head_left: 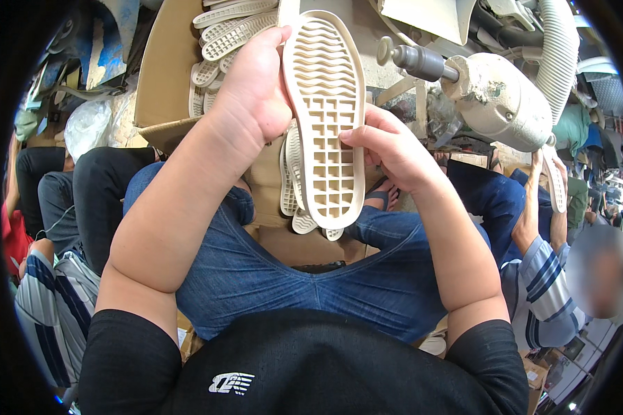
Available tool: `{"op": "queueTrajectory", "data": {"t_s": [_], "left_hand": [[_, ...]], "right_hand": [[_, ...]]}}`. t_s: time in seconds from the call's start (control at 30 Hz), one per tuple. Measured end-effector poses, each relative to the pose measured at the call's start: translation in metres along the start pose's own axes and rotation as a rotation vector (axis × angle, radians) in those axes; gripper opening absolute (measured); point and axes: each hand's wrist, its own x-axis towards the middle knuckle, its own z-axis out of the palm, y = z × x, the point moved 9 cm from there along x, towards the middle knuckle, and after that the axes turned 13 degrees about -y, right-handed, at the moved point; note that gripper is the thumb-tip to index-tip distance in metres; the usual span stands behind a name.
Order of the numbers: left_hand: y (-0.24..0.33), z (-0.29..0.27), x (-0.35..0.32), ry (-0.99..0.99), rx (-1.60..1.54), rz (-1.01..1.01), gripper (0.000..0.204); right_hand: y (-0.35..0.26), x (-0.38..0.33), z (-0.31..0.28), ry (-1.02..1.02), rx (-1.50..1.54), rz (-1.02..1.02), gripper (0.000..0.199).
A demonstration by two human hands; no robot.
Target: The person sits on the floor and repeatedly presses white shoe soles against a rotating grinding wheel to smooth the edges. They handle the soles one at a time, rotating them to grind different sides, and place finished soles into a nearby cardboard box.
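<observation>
One cream rubber shoe sole [325, 117] is held up over the person's lap, its moulded underside toward the camera: wavy ribs at the far end, a square grid at the near end. Left hand [253, 90] clasps the sole's far left edge, grip closed on it with the thumb against the rim. Right hand [387, 149] holds the right edge near the middle, fingertips [349, 136] pinched on the rim.

Just behind and below the held sole, several more cream soles [292, 187] hang or lie stacked; whether they touch it cannot be told from this view. Farther off to the left, a cardboard box [163, 76] carries a heap of like soles [228, 31]. To the far right stands a dusty grey motor unit [498, 97] with a projecting spindle [412, 61] and a ribbed hose [559, 48] behind it.

Blue jeans [291, 270] cover the person's legs beneath the sole. On the right, another person in a striped sleeve [543, 277] holds a further sole [555, 181]. On the left, a seated person wears a striped shirt [52, 304].
</observation>
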Motion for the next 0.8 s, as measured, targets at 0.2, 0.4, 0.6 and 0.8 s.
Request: {"op": "queueTrajectory", "data": {"t_s": [0.2, 0.4, 0.6, 0.8], "left_hand": [[-0.001, 0.001, -0.003, 0.014, -0.004, -0.020, 0.043], [0.004, 0.000, -0.004, 0.019, 0.014, 0.039, 0.042], [0.014, -0.007, -0.003, 0.026, 0.064, 0.144, 0.043], [0.035, -0.033, 0.009, 0.143, 0.083, 0.242, 0.044]], "right_hand": [[0.004, -0.004, 0.001, -0.010, -0.007, 0.060, 0.042], [-0.002, -0.004, 0.004, 0.010, -0.049, 0.033, 0.033], [-0.002, -0.005, 0.009, -0.036, -0.082, 0.077, 0.044], [-0.005, -0.009, 0.032, -0.233, -0.150, -0.005, 0.074]]}}
